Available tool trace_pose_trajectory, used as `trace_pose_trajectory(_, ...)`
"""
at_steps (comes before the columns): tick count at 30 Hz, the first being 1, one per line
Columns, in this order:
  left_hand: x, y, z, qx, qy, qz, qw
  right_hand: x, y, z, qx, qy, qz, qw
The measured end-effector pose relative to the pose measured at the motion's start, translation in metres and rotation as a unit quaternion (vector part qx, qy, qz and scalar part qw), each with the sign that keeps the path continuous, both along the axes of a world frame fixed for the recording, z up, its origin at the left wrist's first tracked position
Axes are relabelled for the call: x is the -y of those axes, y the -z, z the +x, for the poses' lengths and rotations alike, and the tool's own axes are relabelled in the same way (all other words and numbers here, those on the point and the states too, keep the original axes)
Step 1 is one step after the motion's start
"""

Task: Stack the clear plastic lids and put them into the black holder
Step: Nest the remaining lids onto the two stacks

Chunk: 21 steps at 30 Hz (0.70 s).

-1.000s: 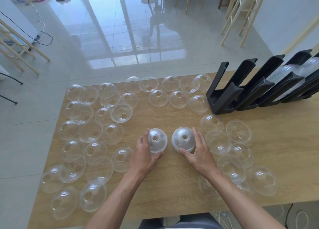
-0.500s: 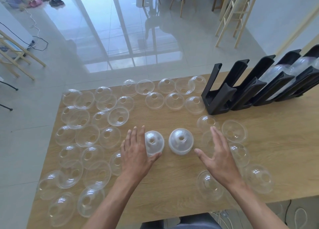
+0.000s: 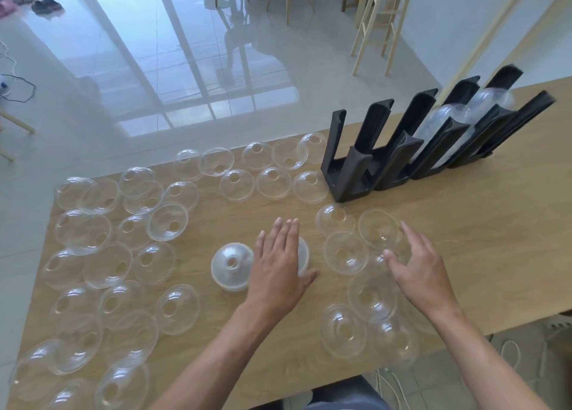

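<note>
So from where I'm watching, the left half of the table (image 3: 464, 224) is just covered in loose lids (image 3: 108, 264), clear domes with a hole on top, lots of them overlapping so it's honestly hard to count or tell which edge belongs to which. They look super light and thin, probably flexy and a bit slippery, so I'd guess squeezing the dome would dent it; better to pinch the rim or cup the whole dome lightly. Near the middle sits a cloudier-looking stack (image 3: 232, 265), whiter than the singles, so I'm guessing several are nested there, can't tell how many. The left hand (image 3: 278, 264) is flat and open, fingers spread, hovering over or resting on a second stack (image 3: 305, 256) that's mostly hidden under it, and I can't tell if it's actually touching. The right hand (image 3: 421, 267) is open too, fingers curled loosely above a cluster of right lids (image 3: 345, 253), gripping nothing as far as I can see; a couple of lids blur under the palm. Far right, the holder (image 3: 346, 174) has its near slots empty, while the farther slots show lids already in (image 3: 445, 122), but glare makes it hard to say how full.
</note>
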State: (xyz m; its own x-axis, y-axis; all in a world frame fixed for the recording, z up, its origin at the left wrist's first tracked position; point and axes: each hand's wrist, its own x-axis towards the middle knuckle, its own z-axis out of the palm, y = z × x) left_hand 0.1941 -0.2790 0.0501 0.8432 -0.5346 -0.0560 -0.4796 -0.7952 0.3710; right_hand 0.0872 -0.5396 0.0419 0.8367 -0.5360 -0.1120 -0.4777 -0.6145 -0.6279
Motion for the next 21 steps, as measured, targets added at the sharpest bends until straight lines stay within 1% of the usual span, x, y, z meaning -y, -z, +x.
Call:
trace_pose_trajectory(3, 0.030, -0.002, -0.011, 0.015, 0.043, -0.007, 0.999, 0.012, 0.007, 0.006, -0.006, -0.038, -0.013, 0.999)
trace_pose_trajectory(6, 0.052, -0.001, -0.020, 0.036, 0.083, 0.007, 0.996, 0.022, 0.016, 0.013, -0.025, -0.101, -0.057, 0.993)
trace_pose_trajectory(7, 0.057, 0.002, -0.023, 0.030, 0.098, 0.017, 0.995, 0.024, 0.019, 0.016, -0.041, -0.118, -0.080, 0.989)
trace_pose_trajectory(9, 0.065, 0.009, -0.025, -0.008, 0.114, 0.035, 0.993, 0.031, 0.024, 0.019, -0.069, -0.141, -0.132, 0.979)
trace_pose_trajectory(11, 0.069, 0.016, -0.027, -0.039, 0.114, 0.053, 0.991, 0.040, 0.027, 0.022, -0.082, -0.162, -0.187, 0.966)
trace_pose_trajectory(13, 0.070, 0.022, -0.028, -0.051, 0.106, 0.066, 0.991, 0.049, 0.030, 0.024, -0.082, -0.178, -0.220, 0.956)
trace_pose_trajectory(17, 0.067, 0.033, -0.028, -0.055, 0.094, 0.064, 0.992, 0.065, 0.035, 0.026, -0.070, -0.207, -0.217, 0.951)
trace_pose_trajectory(19, 0.065, 0.035, -0.028, -0.047, 0.089, 0.040, 0.994, 0.070, 0.037, 0.027, -0.058, -0.224, -0.210, 0.950)
trace_pose_trajectory(21, 0.062, 0.033, -0.030, -0.039, 0.084, -0.003, 0.996, 0.074, 0.037, 0.028, -0.034, -0.232, -0.199, 0.952)
